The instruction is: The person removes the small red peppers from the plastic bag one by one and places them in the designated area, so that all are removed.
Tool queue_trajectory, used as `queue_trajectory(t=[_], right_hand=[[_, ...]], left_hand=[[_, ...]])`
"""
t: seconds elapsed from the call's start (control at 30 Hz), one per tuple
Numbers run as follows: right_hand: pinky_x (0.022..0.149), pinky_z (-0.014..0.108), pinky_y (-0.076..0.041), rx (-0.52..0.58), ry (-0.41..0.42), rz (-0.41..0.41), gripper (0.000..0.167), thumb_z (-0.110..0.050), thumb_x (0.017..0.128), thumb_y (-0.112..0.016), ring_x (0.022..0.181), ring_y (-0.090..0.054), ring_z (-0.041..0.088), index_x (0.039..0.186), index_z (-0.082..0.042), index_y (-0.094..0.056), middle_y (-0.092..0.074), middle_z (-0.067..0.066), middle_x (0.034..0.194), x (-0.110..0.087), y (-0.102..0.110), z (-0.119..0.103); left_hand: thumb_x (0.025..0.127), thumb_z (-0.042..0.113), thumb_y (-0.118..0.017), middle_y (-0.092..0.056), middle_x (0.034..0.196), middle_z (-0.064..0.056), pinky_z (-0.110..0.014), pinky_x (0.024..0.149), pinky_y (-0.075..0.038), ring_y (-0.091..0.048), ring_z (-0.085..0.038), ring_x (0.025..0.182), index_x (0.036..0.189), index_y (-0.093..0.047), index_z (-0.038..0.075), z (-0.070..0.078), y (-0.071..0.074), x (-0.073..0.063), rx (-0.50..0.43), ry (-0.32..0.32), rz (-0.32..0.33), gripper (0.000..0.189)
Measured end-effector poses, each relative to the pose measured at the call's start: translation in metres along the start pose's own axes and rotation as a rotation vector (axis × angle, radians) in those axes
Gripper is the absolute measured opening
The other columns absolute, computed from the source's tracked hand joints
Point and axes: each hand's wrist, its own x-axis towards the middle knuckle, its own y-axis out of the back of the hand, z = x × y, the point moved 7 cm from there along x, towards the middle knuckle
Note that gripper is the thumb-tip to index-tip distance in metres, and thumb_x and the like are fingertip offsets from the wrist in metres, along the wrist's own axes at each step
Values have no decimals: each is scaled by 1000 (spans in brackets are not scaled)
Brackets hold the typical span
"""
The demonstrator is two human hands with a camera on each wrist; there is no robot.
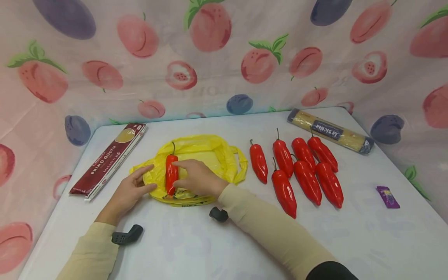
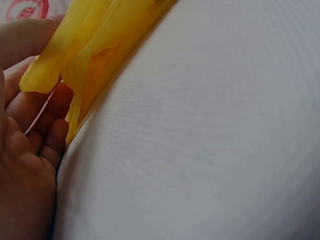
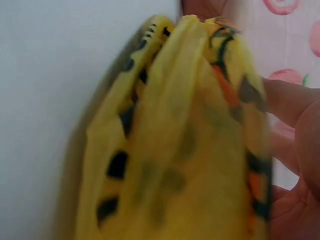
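A yellow plastic bag (image 1: 206, 144) lies spread on the table with its mouth open upward. Inside its left part, my right hand (image 1: 199, 179) holds a red chili pepper (image 1: 171, 175) between thumb and fingers, stem pointing away from me. My left hand (image 1: 126, 194) grips the bag's left edge, with the thumb on one side and the fingers on the other, as the left wrist view shows along the yellow film (image 2: 95, 55). In the right wrist view the printed side of the bag (image 3: 185, 135) hides the pepper.
Several red chili peppers (image 1: 306, 181) lie grouped right of the bag. A dark red spaghetti pack (image 1: 110, 157) is at the left, and a clear pasta pack (image 1: 329, 130) at the back right. Near the right edge sits a small purple packet (image 1: 387, 197). A fruit-print curtain (image 1: 210, 93) borders the table (image 1: 182, 249).
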Motion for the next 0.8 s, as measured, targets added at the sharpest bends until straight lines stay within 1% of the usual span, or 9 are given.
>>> queue_trajectory(t=[0.2,0.4,0.6,0.8], right_hand=[[113,34,-35,-49,-37,-13,65,-33,95,-71,136,-44,19,152,-17,-45,-51,0,148,13,-13,3],[107,33,-42,-89,-73,-36,72,-38,92,-73,131,-45,21,155,-22,-40,-50,7,145,17,-21,7],[105,31,-44,-87,-49,-33,74,-39,91,-74,129,-46,21,155,-22,-40,-51,8,143,22,-23,5],[103,28,-44,-53,-30,-26,68,-39,94,-71,122,-49,18,153,-19,-43,-55,4,139,28,-24,4]], left_hand=[[94,34,-71,-31,157,-19,-64,111,-28,-35,-40,131,156,-36,14,0,0,0,3,-7,4,75],[94,35,-71,-29,159,-18,-64,111,-27,-33,-42,137,156,-36,15,0,0,0,9,-6,0,75],[93,34,-71,-29,160,-19,-65,111,-26,-31,-42,140,156,-35,15,0,0,1,3,4,1,75],[93,34,-71,-29,160,-18,-64,112,-26,-30,-42,142,156,-35,14,0,0,1,-2,11,0,76]])
